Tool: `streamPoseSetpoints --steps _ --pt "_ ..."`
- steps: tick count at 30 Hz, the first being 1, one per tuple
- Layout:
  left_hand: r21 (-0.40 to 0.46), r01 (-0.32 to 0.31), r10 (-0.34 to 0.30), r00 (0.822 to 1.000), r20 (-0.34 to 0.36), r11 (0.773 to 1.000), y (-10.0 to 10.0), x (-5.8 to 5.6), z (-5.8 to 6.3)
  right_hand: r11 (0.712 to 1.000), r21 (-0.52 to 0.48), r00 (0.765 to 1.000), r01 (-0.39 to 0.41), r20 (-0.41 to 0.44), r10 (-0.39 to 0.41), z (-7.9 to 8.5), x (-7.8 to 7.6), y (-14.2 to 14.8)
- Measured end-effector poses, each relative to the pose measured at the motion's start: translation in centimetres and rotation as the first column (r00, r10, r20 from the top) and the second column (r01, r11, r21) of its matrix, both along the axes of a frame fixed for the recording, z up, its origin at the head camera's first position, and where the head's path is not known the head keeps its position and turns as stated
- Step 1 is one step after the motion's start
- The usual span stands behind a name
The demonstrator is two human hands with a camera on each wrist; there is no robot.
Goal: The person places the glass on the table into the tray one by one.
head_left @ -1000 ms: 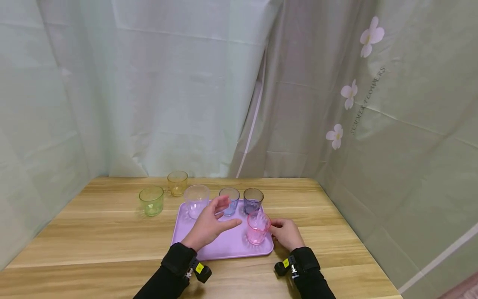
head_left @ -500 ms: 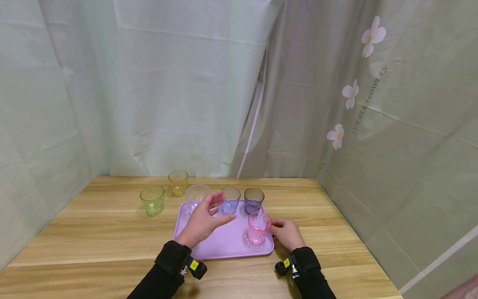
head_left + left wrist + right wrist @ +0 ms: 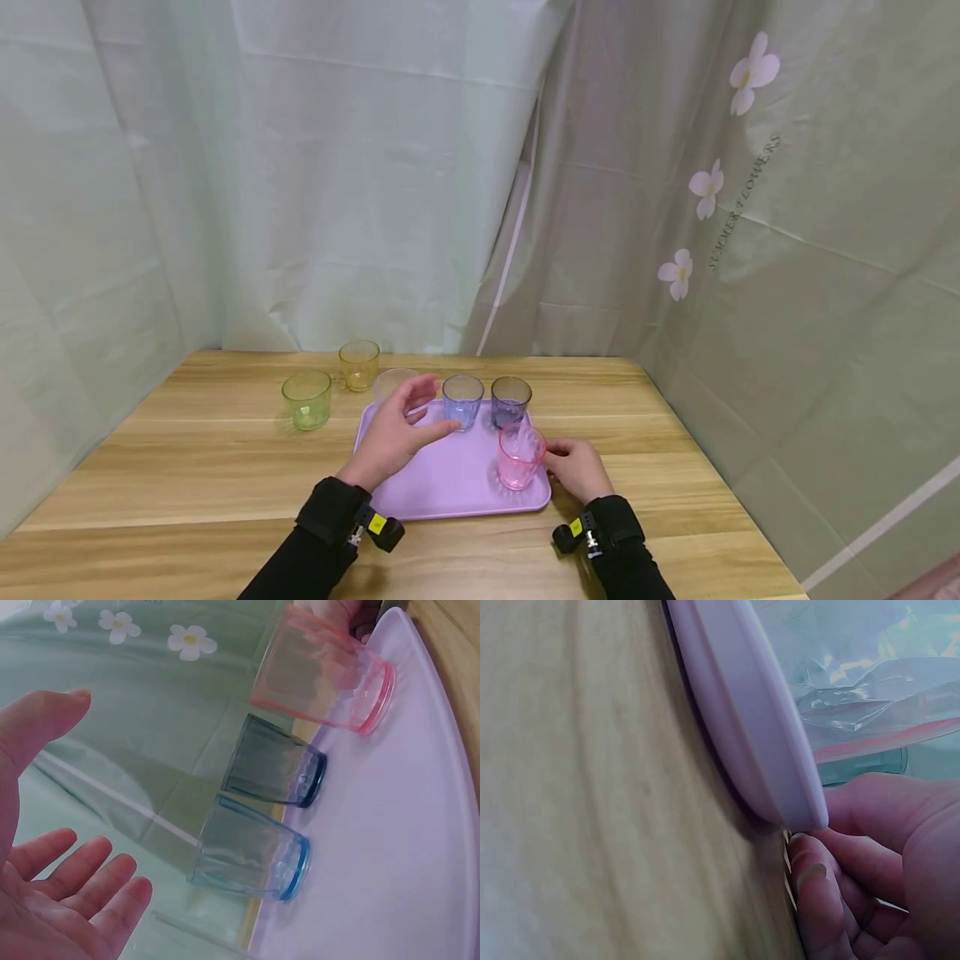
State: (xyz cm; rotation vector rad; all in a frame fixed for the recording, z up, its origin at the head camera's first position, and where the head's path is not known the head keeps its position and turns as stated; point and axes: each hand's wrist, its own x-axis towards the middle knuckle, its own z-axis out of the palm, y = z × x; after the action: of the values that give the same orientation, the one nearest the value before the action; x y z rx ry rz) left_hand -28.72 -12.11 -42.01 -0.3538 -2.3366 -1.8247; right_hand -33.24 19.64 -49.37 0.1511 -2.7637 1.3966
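My left hand (image 3: 393,433) hovers over the left part of the lilac tray (image 3: 450,492), thumb and fingers spread apart, holding nothing. Behind its fingers a clear glass (image 3: 390,382) is mostly hidden. At the tray's right edge, my right hand (image 3: 577,468) pinches the rim; in the right wrist view its thumb and curled fingertips (image 3: 814,881) meet at the tray edge. Just beside that hand a pink glass (image 3: 519,467) stands upright on the tray. Along the tray's back stand a blue glass (image 3: 255,851) and a dark grey glass (image 3: 274,761).
Left of the tray, on the wooden table (image 3: 187,467), are a green glass (image 3: 307,404) and, farther back, a yellow glass (image 3: 359,367). Pale curtains (image 3: 337,167) hang along the table's back and sides.
My left hand has drifted left and slightly back toward me, away from the blue glass, covering more of the clear glass. The right hand, tray and glasses stay put.
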Motion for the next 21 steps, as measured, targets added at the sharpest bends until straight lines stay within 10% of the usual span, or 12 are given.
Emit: streamPoseSetpoints --steps 21 --pt "0.005 -0.063 0.063 0.998 -0.026 0.998 -3.5 -0.5 1.5 1.000 -0.012 1.000 0.010 -0.002 -0.010 0.5 0.4 -0.3"
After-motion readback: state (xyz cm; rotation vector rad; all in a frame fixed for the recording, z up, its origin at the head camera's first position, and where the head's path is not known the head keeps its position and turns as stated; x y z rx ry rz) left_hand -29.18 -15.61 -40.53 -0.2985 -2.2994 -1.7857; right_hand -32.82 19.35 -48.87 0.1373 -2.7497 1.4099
